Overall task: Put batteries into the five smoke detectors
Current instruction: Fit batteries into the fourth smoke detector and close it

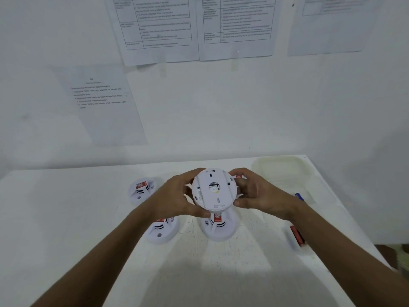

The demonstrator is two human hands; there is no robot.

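A white detector (pixel 213 191) is held above the middle of the tabletop (pixel 66 218) by both hands, its flat back turned up toward the camera. The left hand (pixel 177 196) is curled round its left rim, thumb below and fingers over the top edge; the right hand (pixel 254 196) is curled round the right rim in the same way. The opposed grip suits a twist of the back plate, probably so that the battery bay can be opened or closed; which of the two cannot be told. A round opening is seen at the centre of the back, and what lies in it is too blurred to name.

Three more detectors are seen face up on the tabletop: one (pixel 218 227) directly under the held unit, one (pixel 162 230) just left of it beneath the left wrist, and one (pixel 142 189) farther back on the left. Each carries a red label. A fifth is not clearly seen; a red patch shows behind the right fingers.

Near the right edge lie a red battery (pixel 297 235) and, farther back, a blue battery (pixel 299 196), kept within the right hand's reach. A pale tray (pixel 281 167) sits at the far right corner. Printed sheets (pixel 159 29) are fixed to the wall behind.
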